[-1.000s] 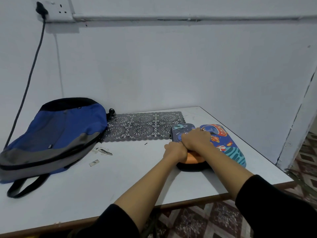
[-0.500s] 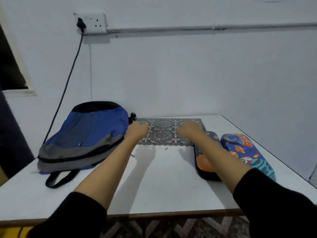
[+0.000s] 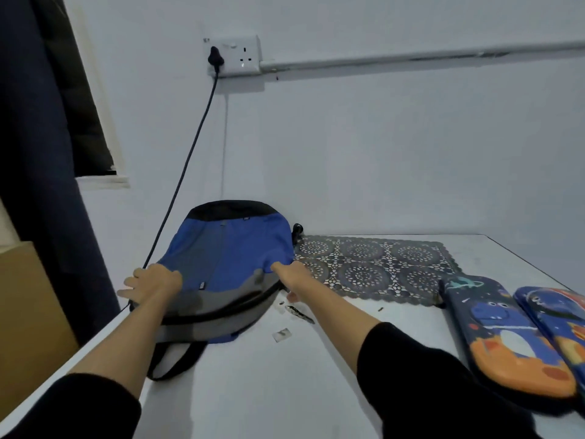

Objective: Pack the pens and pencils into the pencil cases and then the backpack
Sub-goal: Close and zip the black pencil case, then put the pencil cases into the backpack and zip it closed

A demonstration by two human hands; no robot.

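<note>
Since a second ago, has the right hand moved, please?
Yes: the right hand went left, off the dark pencil case, past the mat, to the backpack.

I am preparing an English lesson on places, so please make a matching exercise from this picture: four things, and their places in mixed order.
Things
1. backpack
2. patterned mat
3. dinosaur pencil case
4. black plug

Places
A. in the wall socket
B. on the right of the table, beside the second pencil case
C. on the table's left, touched by the left hand and the right hand
D. by the wall, right of the backpack

Pairs: 1-C, 2-D, 3-B, 4-A
</note>
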